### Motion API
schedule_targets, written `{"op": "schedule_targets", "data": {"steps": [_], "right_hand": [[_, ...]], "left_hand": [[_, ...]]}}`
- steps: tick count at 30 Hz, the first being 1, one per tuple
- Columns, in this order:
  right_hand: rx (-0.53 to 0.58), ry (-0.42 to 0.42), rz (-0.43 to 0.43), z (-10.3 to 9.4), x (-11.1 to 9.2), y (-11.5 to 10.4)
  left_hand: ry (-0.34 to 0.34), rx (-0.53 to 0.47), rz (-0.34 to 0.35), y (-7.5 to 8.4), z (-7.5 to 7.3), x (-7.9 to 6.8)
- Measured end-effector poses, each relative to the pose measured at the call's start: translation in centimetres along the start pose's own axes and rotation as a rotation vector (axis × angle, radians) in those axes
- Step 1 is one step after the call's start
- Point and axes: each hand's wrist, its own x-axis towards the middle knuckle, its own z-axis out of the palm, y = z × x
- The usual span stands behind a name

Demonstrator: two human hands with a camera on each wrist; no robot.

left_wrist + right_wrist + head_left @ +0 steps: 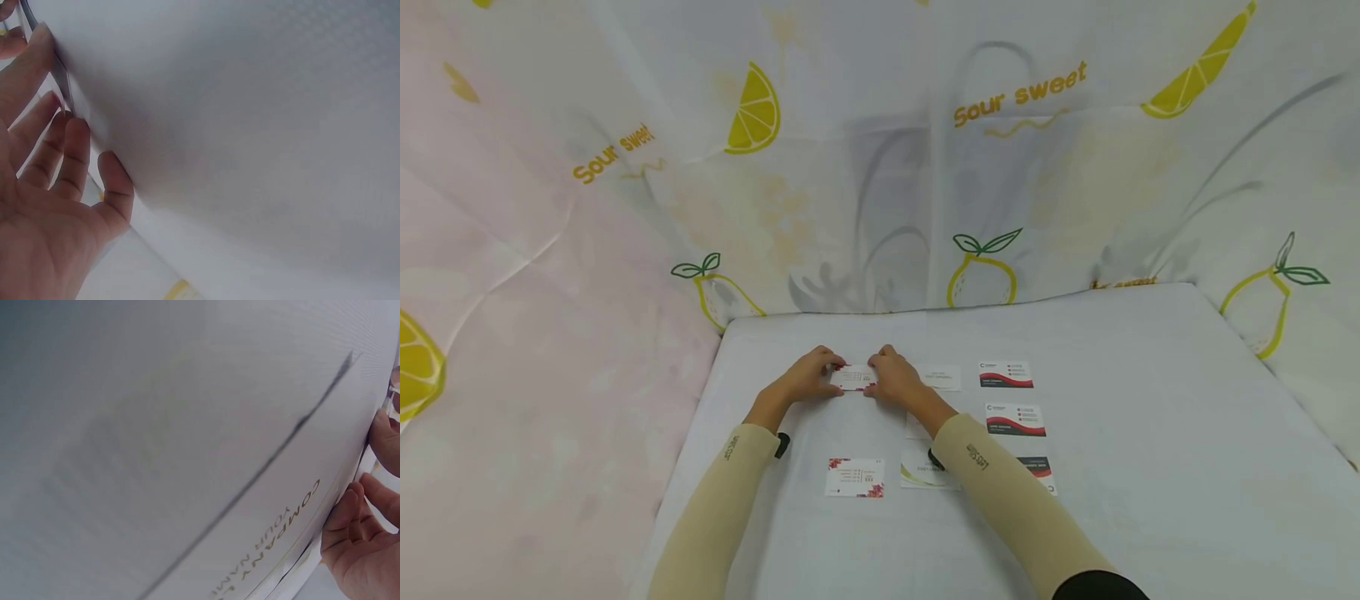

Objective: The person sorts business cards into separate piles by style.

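Observation:
A white business card (853, 377) with red floral corners lies at the far part of the white table, between both hands. My left hand (808, 377) holds its left end, thumb at the near corner and fingers at the far one. At the other end my right hand (897, 379) grips it the same way. In the left wrist view the left hand (56, 187) has its fingertips down at the card's edge. The right wrist view has the right hand (369, 544) beside a white card (269, 544) lettered "COMPANY".
A second floral card (855, 478) lies nearer me. White logo cards (942, 379) form a middle column, partly covered by my right hand and arm. Red-and-black cards (1006, 375) form a column to the right. Lemon-print cloth (880, 167) hangs behind the table (1150, 467).

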Motion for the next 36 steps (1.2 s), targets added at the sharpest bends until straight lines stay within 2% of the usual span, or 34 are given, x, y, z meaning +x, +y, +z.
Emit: {"op": "schedule_targets", "data": {"steps": [8,24,36], "right_hand": [[0.011,-0.008,0.002,0.09,0.11,0.06],[0.065,-0.019,0.037,-0.28,-0.07,-0.21],[0.070,-0.035,0.053,-0.58,-0.19,-0.38]], "left_hand": [[-0.006,-0.001,-0.014,0.09,-0.10,0.05],[-0.031,-0.053,-0.096,-0.09,0.00,0.27],[-0.013,-0.051,-0.065,0.01,0.01,-0.02]]}}
